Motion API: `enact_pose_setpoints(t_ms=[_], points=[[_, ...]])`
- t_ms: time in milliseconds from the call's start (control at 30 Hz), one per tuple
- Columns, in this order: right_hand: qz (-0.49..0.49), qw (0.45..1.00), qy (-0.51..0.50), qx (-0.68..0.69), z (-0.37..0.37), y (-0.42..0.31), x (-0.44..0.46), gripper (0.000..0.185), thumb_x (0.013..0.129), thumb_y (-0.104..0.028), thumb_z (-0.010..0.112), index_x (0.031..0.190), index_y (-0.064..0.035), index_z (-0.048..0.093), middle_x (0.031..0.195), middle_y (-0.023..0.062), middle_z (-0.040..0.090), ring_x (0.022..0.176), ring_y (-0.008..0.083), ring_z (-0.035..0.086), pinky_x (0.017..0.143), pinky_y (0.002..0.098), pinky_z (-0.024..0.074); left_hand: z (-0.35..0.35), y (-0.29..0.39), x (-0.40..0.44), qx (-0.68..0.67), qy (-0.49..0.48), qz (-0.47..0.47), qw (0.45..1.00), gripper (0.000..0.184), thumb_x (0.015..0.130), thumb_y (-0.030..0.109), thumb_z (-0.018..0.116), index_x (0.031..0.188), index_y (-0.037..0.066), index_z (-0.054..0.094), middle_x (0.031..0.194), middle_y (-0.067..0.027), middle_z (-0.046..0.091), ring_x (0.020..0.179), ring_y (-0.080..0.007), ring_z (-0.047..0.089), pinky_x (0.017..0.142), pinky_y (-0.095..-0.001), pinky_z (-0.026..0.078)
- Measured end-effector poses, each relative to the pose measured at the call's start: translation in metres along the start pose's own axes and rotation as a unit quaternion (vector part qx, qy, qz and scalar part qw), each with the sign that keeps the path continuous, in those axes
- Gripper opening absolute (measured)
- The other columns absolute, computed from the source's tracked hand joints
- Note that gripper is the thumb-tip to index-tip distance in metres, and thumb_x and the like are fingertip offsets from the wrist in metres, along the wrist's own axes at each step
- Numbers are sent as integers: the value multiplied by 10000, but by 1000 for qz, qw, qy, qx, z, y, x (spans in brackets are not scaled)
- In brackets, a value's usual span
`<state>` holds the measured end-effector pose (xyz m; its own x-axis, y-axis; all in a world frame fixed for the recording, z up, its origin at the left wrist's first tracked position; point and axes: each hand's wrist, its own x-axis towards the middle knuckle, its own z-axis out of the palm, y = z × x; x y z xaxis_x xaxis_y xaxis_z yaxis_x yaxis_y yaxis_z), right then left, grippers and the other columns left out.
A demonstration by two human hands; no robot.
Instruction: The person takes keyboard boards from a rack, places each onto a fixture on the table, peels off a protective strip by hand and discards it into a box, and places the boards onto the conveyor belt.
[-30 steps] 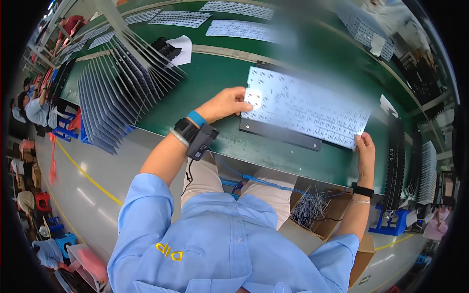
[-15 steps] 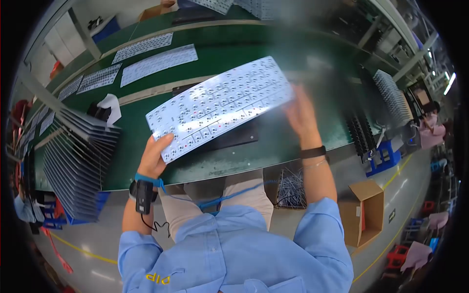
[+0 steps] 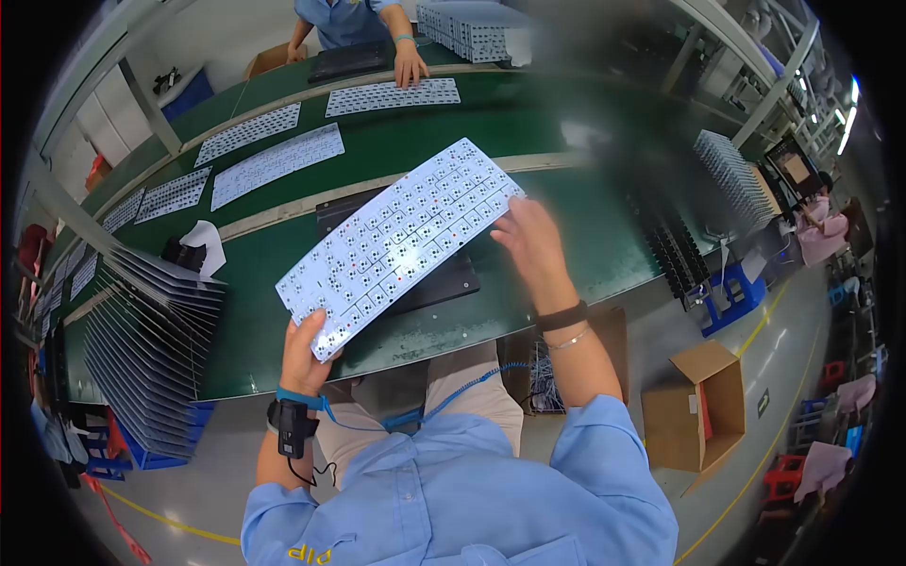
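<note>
A white keyboard circuit board (image 3: 401, 241), covered in rows of small switch footprints, is held tilted above the bench. My left hand (image 3: 304, 354) grips its lower left corner, thumb on the top face. At the opposite right corner is my right hand (image 3: 533, 245), its fingers bent around the corner; the exact contact is partly hidden. Beneath the board lies a black flat plate (image 3: 444, 288) on the green bench. A blue wrist strap with a coiled cord (image 3: 472, 377) runs from my left wrist.
Several similar boards (image 3: 278, 165) lie on the green line beyond. Across it, a co-worker's hand (image 3: 410, 66) touches another board (image 3: 392, 97). Stacked boards stand in a rack (image 3: 151, 330) at left and another rack (image 3: 731, 179) at right. A cardboard box (image 3: 675, 424) sits on the floor.
The held board has turned, its right end moving left and down. My right hand has moved left with it. A co-worker's arm and another board have come into view across the line.
</note>
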<state>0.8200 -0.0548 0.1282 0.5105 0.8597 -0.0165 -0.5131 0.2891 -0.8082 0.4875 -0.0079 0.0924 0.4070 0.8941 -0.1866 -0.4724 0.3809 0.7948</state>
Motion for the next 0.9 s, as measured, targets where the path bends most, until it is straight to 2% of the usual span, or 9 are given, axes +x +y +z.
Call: enact_pose_setpoints(t_ms=[167,300,367,433,500,533,700,733,900], points=[[-29,999,14,-15,4,3,5,140,920,-170,533,922,-50,462,886,99,610,767,171,639,614,290,569,2,-12,-4,-62,1,-16,998,307,872,151,554,1150,62,459,887,-77,613,495,-104,524,370,-215,380],[-16,998,3,-64,3,-5,7,152,934,-190,498,920,-45,455,860,103,606,741,169,640,581,283,563,-3,-19,-4,-56,-4,-11,998,340,853,146,575,1161,73,451,913,-56,598,598,-95,570,367,-192,357],[-29,982,12,-185,6,-8,7,168,936,-204,470,917,-39,450,833,106,602,692,168,639,525,272,549,-7,-20,-5,-60,-8,-21,998,330,855,147,572,1153,67,453,905,-51,597,588,-91,565,361,-186,347],[-45,981,54,-179,7,-5,11,183,925,-213,474,939,-33,448,773,86,571,601,159,620,431,256,515,-7,-19,-5,-9,-31,-6,999,378,860,140,568,1194,20,437,1001,-85,593,731,-134,608,500,-225,465],[-62,985,76,-143,2,0,18,174,918,-202,483,942,-33,448,759,80,553,547,151,599,406,254,504,5,-27,-6,41,-4,63,997,446,863,116,559,1250,-34,397,1129,-124,555,943,-186,590,769,-296,497],[-62,987,83,-125,-1,-1,19,165,917,-196,482,933,-36,448,748,77,550,539,144,596,402,254,501,10,-28,-8,68,-13,102,992,483,863,91,549,1285,-59,367,1220,-146,506,1088,-217,525,949,-345,409],[-84,983,120,-107,1,-11,14,189,907,-216,510,909,-36,453,716,71,543,505,127,563,398,245,477,27,-20,-13,93,-6,144,985,476,867,90,544,1284,-62,373,1244,-145,494,1113,-232,508,974,-356,385],[-93,987,107,-83,0,-12,10,189,908,-215,510,910,-35,453,719,73,546,517,131,570,412,246,482,44,-18,-15,75,18,177,981,438,873,143,555,1246,-38,414,1132,-122,557,956,-184,575,803,-296,470],[-113,989,96,0,6,-16,-6,176,918,-208,503,928,-40,451,771,83,564,593,166,613,469,269,518,40,-10,-4,59,18,60,996,329,882,218,567,1127,3,518,1011,-65,597,825,-97,568,615,-211,437]])
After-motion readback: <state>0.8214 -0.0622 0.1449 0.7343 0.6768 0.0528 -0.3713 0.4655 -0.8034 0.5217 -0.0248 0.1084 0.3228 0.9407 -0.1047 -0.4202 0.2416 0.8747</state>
